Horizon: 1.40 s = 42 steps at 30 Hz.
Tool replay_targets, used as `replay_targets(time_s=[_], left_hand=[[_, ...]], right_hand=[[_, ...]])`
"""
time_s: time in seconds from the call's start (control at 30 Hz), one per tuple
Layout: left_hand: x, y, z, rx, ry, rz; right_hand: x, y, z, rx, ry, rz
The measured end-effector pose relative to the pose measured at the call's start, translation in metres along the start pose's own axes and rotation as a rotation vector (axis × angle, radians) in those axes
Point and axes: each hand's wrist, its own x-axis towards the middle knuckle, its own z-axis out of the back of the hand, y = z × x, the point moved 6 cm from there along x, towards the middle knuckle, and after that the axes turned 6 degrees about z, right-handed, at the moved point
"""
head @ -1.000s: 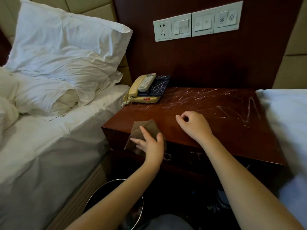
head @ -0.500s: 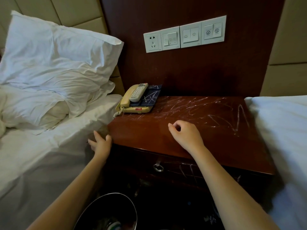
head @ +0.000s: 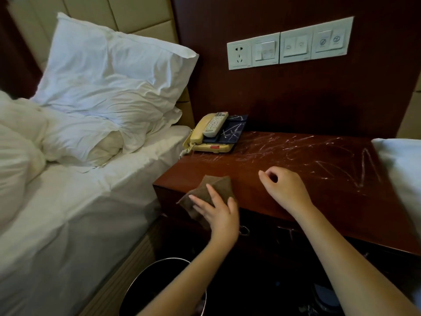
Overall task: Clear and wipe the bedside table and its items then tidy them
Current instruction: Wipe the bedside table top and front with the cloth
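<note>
The dark wooden bedside table [head: 319,179] carries white chalky scribbles across its back and right parts. My left hand [head: 218,213] presses a folded brown cloth [head: 216,185] onto the table's front left corner with straight, spread fingers. My right hand [head: 284,190] rests on the tabletop near the front middle, fingers loosely curled and holding nothing. At the back left corner stands a yellow telephone [head: 200,139]. A white remote [head: 215,124] and a scribbled dark blue tray [head: 235,131] lie on top of it.
A bed with a white pillow [head: 109,76] and rumpled sheets adjoins the table on the left, and another white bed [head: 401,165] touches its right side. A black waste bin [head: 159,290] stands on the floor below. A switch panel [head: 289,45] is on the wall behind.
Half a second ago my left hand was off the table's left corner beside the bed. It is now back on the front left corner with the cloth under it. My right hand stayed put.
</note>
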Motion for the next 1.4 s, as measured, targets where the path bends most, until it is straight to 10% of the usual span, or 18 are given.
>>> replay_targets(time_s=[0.17,0.53,0.93,1.2,1.4], left_hand=[[0.080,0.019,0.077,-0.003,-0.244,0.126],[0.157,0.022,0.146,0.131,-0.096,-0.039],[0.177,-0.018,0.092,0.987,0.113,-0.118],[0.073,-0.058,-0.010,1.075,0.398,-0.594],[0.160,-0.018,0.093,0.989,0.188,-0.301]], right_hand=[[-0.001,0.001,0.000,0.003,0.001,-0.001],[0.004,0.000,-0.004,-0.035,0.005,0.004],[0.009,0.001,-0.006,-0.080,0.023,0.001],[0.006,-0.001,-0.004,-0.031,0.026,-0.015],[0.003,-0.001,0.000,0.002,-0.010,-0.003]])
